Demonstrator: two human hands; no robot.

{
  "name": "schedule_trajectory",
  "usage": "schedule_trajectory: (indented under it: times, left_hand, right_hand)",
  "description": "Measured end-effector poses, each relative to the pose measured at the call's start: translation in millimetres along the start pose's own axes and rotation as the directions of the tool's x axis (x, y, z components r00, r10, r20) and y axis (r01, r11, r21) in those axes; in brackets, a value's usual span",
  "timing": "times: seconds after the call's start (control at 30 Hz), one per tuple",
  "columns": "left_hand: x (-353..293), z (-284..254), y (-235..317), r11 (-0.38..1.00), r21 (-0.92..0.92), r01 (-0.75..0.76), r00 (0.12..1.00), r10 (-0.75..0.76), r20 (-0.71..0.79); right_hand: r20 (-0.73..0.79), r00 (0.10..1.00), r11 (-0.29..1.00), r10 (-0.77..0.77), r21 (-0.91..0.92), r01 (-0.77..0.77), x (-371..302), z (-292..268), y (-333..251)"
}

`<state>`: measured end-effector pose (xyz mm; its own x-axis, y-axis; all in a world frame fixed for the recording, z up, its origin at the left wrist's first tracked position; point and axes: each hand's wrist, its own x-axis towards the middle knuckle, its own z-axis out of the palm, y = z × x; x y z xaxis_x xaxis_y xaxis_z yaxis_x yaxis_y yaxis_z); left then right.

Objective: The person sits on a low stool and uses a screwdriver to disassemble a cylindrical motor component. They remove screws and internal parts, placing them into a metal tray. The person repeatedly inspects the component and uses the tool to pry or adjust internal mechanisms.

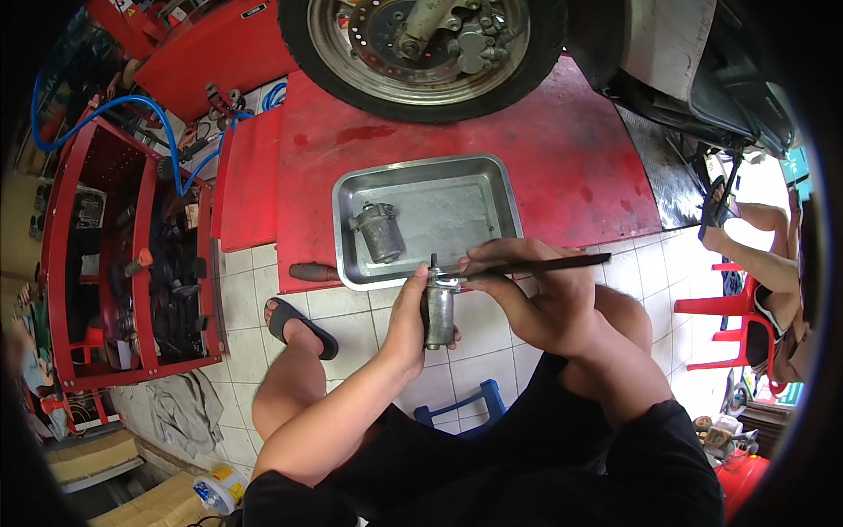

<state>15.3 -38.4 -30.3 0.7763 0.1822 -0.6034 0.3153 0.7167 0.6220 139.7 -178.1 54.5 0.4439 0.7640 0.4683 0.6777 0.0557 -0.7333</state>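
My left hand (404, 327) is closed around a small metal starter motor (440, 321), a grey cylinder held upright with its thin shaft pointing up. Close beside it, my right hand (559, 303) grips a long, thin, dark-handled tool (575, 263). The tool's tip meets the top end of the motor, but its shape is too small to make out. Just beyond my hands, a shallow metal tray (421, 164) rests on the red platform. A second, dirtier cylindrical motor (383, 234) lies in the tray's left part.
A brown-handled tool (313, 271) lies left of the tray. Beyond stands a motorcycle wheel (421, 110) on the red platform (580, 132). On the left is a red tool cart (145, 290) with a blue hose (167, 123). A blue stool (492, 401) is below me; another person sits at right.
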Motion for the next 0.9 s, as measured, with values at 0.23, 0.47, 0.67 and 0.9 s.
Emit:
schedule_trajectory:
  times: [0.23, 0.47, 0.67, 0.9]
  left_hand:
    - [1.4, 0.7, -0.2, 0.997, -0.048, 0.067, 0.998, -0.068, -0.017]
    - [-0.1, -1.7, -0.7, 1.0, -0.002, 0.029, 0.999, -0.029, -0.028]
    - [3.9, -3.7, -3.0, 0.998, -0.02, 0.054, 0.998, -0.053, 0.022]
    - [1.8, -2.1, -2.8, 0.997, 0.067, -0.026, 0.999, 0.029, -0.041]
  right_hand:
    - [-0.118, 0.986, 0.972, 0.118, 0.217, -0.09, 13.1, 8.8, -6.1]
    - [0.007, 0.993, 0.993, 0.118, -0.027, -0.118, 3.5, -5.3, 1.6]
    - [-0.148, 0.966, 0.88, 0.212, 0.46, -0.122, 9.7, 11.5, -4.7]
    - [0.032, 0.981, 0.95, 0.189, 0.249, -0.191, 2.2, -0.9, 4.6]
